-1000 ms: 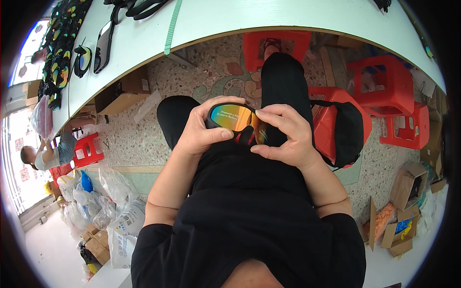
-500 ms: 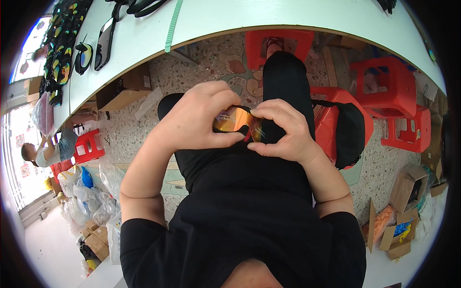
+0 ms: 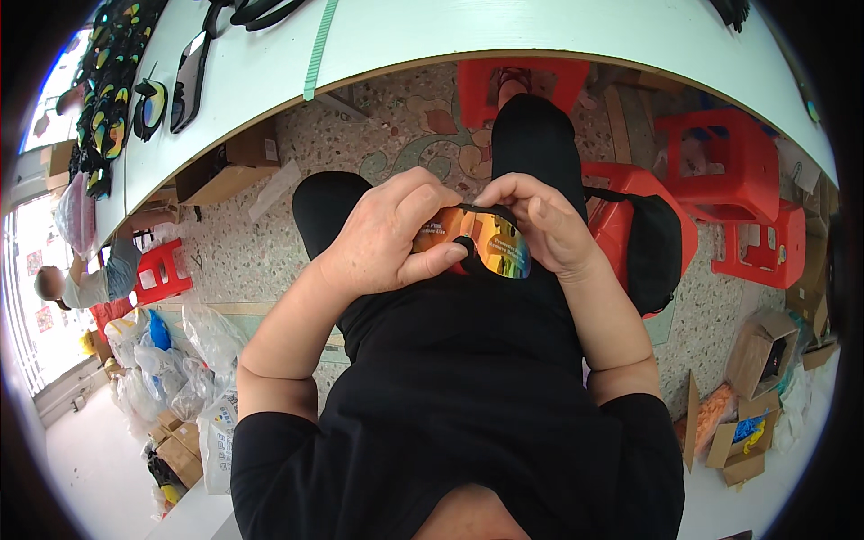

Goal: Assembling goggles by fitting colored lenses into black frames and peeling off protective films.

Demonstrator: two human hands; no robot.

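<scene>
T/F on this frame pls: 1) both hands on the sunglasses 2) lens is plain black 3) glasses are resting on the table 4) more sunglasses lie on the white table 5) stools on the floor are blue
1) True: left hand and right hand both grip the sunglasses.
2) False: the lens is mirrored orange to rainbow.
3) False: they are held over the person's lap, below the white table edge.
4) True: more sunglasses lie at its left end.
5) False: the stools are red.
</scene>
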